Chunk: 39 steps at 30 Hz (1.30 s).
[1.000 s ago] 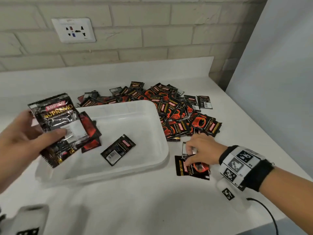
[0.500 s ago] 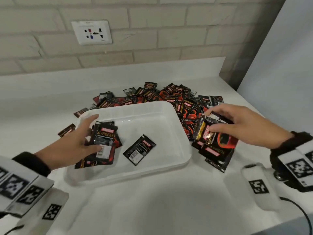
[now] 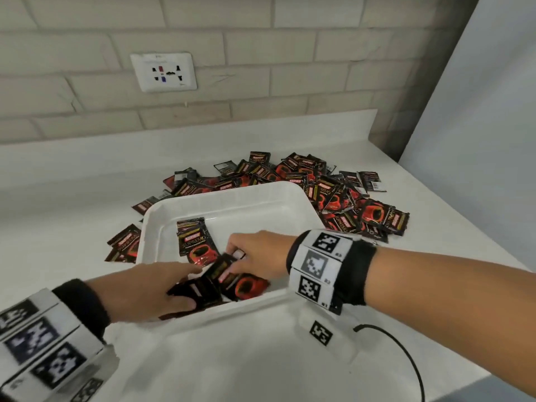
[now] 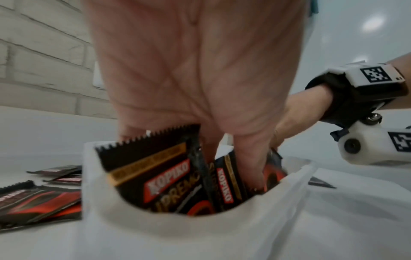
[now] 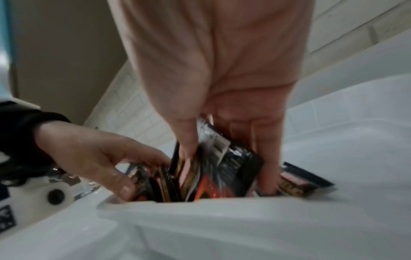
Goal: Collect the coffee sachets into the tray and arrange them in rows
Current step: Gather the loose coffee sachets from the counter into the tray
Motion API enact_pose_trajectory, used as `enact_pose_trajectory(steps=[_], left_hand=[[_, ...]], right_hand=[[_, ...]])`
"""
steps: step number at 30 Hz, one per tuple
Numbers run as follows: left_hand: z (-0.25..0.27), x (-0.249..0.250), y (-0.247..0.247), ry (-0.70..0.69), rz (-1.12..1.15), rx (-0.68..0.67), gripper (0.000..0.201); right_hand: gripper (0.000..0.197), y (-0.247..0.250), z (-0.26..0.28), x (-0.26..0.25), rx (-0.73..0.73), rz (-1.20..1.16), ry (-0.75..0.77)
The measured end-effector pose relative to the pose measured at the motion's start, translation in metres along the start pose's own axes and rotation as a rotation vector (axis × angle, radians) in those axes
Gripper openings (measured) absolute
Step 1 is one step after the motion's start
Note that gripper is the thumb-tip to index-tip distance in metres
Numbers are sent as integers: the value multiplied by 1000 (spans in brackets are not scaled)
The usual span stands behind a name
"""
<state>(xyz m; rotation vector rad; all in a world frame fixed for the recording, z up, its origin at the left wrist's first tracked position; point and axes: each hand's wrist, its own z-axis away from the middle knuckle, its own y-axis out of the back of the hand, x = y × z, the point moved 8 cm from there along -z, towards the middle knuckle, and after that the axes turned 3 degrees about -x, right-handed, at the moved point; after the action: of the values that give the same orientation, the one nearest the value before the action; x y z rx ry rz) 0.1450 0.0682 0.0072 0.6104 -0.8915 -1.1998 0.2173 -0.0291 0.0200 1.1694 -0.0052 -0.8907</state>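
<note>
Both my hands are in the white tray (image 3: pixel 293 200): my left hand (image 3: pixel 145 288) pinches black Kopiko Supremo sachets (image 4: pixel 164 177), and my right hand (image 3: pixel 258 250) grips another bunch (image 5: pixel 224 167). The loose pile (image 3: pixel 342 195) lies behind the tray.

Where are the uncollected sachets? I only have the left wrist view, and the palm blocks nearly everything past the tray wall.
Observer: In the head view a big pile of sachets lies on the counter, behind and to the right of the tray.
Operator: Is the right hand holding anything?
Observer: Yes. The right wrist view shows the right hand gripping a bunch of sachets inside the tray, with a barcode side showing.
Operator: Any rows formed?
Observer: None that I can see. In the head view one sachet lies flat and face up mid-tray. The others are bunched under both hands at the near wall.
</note>
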Motion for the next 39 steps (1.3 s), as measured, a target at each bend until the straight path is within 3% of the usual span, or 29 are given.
enact_pose_trajectory(steps=[5, 9, 14, 17, 20, 23, 30, 34, 39], left_hand=[[-3, -14, 2, 20, 100, 80, 54], [-4, -14, 0, -30, 164, 63, 54], [-6, -14, 0, -63, 282, 26, 52], [-10, -12, 0, -96, 316, 42, 51], [-16, -9, 3, -134, 290, 96, 53], [-22, -12, 5, -141, 217, 125, 55], [-18, -6, 0, -162, 53, 78, 56], [3, -6, 4, -175, 158, 21, 47], [23, -9, -24, -236, -18, -19, 65]], right_hand=[[43, -8, -2, 4, -129, 170, -63], [38, -13, -4, -11, -164, 131, 14], [47, -26, -9, -3, -188, 134, -33], [47, -18, -7, -2, -154, -10, -48], [41, -12, -7, -6, -144, -106, -5], [37, -19, -5, -5, -212, -27, 42], [47, -26, 2, -20, -217, -20, 119], [54, -25, 9, -35, -149, 33, 210], [47, -47, 28, -38, -151, 222, 269]])
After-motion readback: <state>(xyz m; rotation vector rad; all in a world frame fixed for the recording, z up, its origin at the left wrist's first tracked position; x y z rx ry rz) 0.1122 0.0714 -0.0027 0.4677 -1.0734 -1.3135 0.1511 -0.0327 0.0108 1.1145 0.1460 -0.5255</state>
